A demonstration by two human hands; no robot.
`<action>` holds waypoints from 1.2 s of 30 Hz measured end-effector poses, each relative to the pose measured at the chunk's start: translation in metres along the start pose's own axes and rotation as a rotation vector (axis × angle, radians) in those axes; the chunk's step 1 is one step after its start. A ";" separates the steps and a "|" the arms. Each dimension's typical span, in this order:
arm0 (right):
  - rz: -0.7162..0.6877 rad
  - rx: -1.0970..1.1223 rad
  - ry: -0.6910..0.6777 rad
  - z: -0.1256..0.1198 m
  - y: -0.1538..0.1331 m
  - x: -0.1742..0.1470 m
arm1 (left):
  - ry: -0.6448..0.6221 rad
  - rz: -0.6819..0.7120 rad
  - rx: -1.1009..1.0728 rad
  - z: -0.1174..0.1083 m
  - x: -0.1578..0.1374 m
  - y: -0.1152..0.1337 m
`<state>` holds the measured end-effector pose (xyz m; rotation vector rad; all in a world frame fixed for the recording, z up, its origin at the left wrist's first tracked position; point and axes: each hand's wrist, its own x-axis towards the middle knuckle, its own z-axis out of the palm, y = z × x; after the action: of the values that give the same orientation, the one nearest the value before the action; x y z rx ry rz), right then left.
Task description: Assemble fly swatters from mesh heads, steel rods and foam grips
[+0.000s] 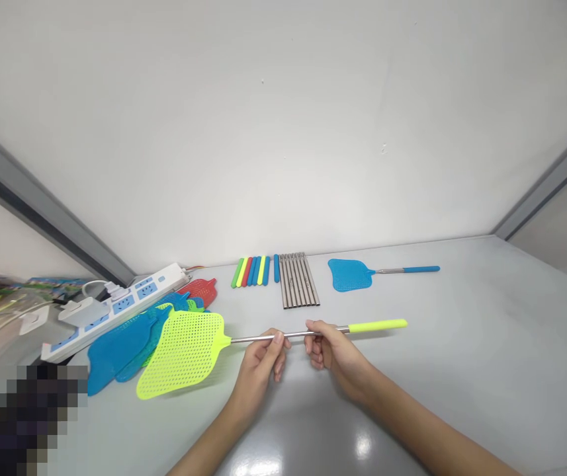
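A fly swatter (184,350) with a yellow-green perforated head, a thin metal telescopic rod and a yellow sleeve on its handle is held level above the table. My left hand (262,360) pinches the rod between thumb and fingers, a short way from the head. Closer to the handle, my right hand (330,347) is closed on the thicker part of the rod, just left of the yellow sleeve (377,326). Behind my hands lies a row of metal rods (299,281), with several coloured handle sleeves (251,271) to their left.
At the back right lies a blue fly swatter (352,275). Blue, green and red swatter heads (119,344) overlap at the left, beside a white power strip (129,304) with plugs. A white wall (283,132) rises behind the grey table (462,363).
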<state>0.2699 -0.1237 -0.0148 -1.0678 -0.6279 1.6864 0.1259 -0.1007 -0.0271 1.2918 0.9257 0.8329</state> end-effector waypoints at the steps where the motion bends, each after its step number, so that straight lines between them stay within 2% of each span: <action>1: 0.002 -0.001 0.001 0.000 0.000 0.000 | 0.000 -0.005 -0.002 0.000 0.000 0.001; 13: 0.056 0.039 0.011 -0.002 0.001 0.001 | -0.041 -0.028 -0.009 -0.002 0.001 0.002; 30: 0.033 0.014 -0.030 -0.002 0.003 0.000 | -0.003 -0.022 -0.021 -0.001 0.002 0.002; 36: 0.020 -0.052 -0.119 0.008 0.008 -0.006 | -0.101 -0.010 -0.102 0.002 0.002 0.004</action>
<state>0.2602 -0.1310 -0.0154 -1.0188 -0.7430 1.7686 0.1282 -0.0994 -0.0233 1.2287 0.7987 0.7902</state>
